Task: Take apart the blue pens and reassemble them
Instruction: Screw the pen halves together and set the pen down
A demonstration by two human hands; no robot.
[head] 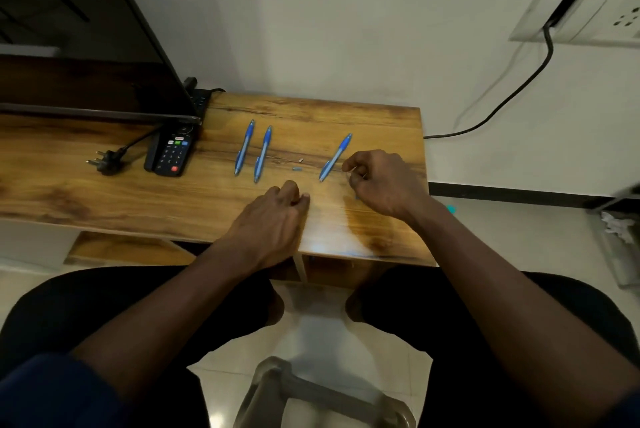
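Note:
Three blue pens lie on the wooden table point(138, 192): two side by side, one point(244, 147) left of the other point(263, 154), and a third pen point(335, 157) further right, just left of my right hand. Two tiny loose parts sit between them, a pale one point(300, 160) and a bluish one point(296, 169). My right hand point(381, 181) has its fingers curled and pinches a small thin pen part; what it is I cannot tell. My left hand point(273, 219) rests on the table near the front edge with loosely curled fingers, holding nothing visible.
A black remote point(172, 154) and a loose mains plug point(107, 162) lie left of the pens, under a dark screen point(86, 39). A cable point(512, 95) runs from a wall socket to the table's right edge. A stool point(311, 393) stands by my knees.

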